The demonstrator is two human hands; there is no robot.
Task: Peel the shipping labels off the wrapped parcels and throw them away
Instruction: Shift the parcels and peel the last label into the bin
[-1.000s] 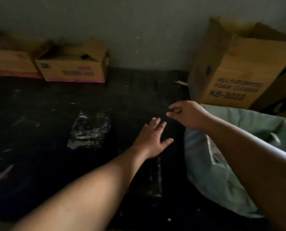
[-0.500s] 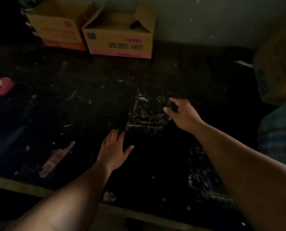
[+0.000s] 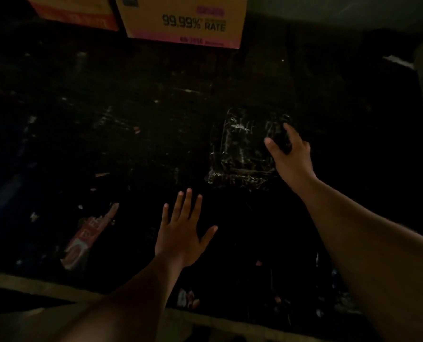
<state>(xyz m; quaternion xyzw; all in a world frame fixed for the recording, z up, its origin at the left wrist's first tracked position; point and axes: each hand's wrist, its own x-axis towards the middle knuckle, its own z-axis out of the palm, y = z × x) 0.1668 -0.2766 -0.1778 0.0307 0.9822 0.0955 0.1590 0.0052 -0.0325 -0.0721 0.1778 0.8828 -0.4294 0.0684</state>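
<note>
On the dark floor (image 3: 156,114), right hand (image 3: 291,156) now grips the wrapped parcel (image 3: 240,149).

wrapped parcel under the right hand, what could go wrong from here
The scene is very dark, so any label on the wrapped parcel is invisible and easily missed. The right hand grips only its right edge, so the glossy wrap might slip or tear. The left hand hovers spread, not steadying it.

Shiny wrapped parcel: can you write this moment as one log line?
right hand: grasping dark shiny plastic-wrapped parcel | left hand: open, fingers spread | label: not visible
</note>
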